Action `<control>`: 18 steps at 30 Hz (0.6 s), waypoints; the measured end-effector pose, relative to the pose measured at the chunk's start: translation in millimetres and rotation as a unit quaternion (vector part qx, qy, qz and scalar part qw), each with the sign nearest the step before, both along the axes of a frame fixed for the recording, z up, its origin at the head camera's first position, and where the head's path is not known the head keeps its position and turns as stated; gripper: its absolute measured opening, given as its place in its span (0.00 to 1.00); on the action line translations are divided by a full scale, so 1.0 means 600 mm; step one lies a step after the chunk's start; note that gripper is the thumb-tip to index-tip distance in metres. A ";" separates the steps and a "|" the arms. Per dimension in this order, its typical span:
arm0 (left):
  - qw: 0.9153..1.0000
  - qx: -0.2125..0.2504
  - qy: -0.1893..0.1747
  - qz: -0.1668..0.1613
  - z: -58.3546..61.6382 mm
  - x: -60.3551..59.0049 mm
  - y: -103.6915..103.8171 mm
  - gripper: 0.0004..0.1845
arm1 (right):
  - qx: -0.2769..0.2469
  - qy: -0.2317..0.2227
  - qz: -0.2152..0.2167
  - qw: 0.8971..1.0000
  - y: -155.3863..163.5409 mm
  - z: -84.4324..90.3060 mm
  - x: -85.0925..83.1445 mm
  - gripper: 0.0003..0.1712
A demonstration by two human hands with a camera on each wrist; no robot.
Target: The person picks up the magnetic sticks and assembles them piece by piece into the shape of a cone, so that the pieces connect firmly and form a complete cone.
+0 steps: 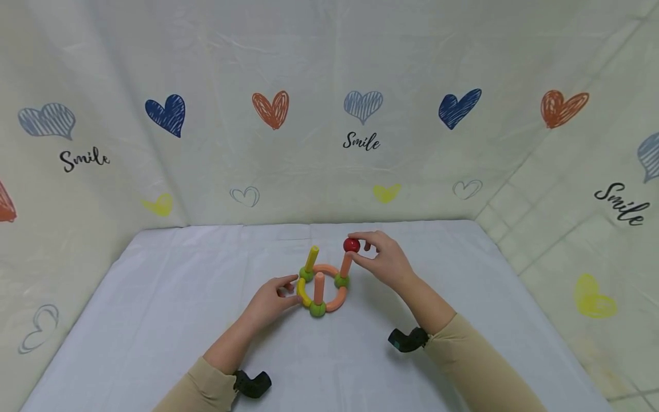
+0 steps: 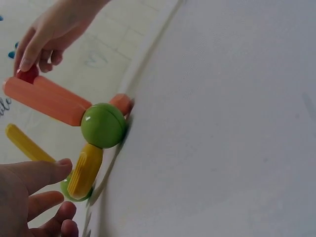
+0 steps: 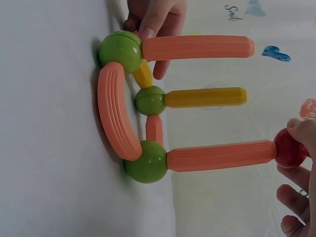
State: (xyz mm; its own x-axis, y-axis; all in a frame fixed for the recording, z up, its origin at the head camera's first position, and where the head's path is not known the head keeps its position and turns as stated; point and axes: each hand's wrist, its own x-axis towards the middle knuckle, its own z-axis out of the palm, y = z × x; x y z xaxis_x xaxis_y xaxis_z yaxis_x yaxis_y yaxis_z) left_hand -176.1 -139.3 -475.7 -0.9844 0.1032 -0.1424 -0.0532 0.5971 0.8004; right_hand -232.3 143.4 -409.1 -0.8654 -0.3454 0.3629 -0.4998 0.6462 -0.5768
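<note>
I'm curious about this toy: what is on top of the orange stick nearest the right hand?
A red ball sits on top of that orange stick, pinched by the right hand. The fingers cover part of the ball, so its far side cannot be seen.

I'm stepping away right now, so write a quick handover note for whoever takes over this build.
Right hand: pinches the red ball, which touches the top of the right orange post.
Left hand: fingers at the ring base, on its yellow side.
Done: ring on the table, three green balls, three upright posts.
Left: yellow post and front orange post have no ball on top.
</note>
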 end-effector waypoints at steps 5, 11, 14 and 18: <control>1.000 0.000 -0.002 0.010 0.008 0.000 -0.001 0.31 | 0.003 -0.004 -0.003 1.000 -0.001 0.002 0.001 0.24; 1.000 0.004 0.007 0.021 0.031 -0.005 -0.004 0.30 | 0.019 -0.014 -0.001 1.000 0.002 0.009 0.000 0.24; 1.000 0.003 0.018 0.025 0.041 -0.011 -0.003 0.30 | 0.022 -0.022 0.006 1.000 0.004 0.013 0.000 0.23; 0.999 0.005 0.039 0.027 0.054 -0.018 0.000 0.30 | 0.028 -0.028 0.015 0.999 0.005 0.019 0.000 0.23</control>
State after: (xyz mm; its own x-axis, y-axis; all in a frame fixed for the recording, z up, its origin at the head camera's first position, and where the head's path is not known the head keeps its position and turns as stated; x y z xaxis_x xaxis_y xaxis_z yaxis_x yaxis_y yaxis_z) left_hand -187.0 -139.1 -443.5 -0.9966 0.0513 -0.0652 -0.0227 0.5869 0.8094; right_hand -232.6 146.7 -397.8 -0.8730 -0.3894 0.2937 -0.4870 0.6633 -0.5682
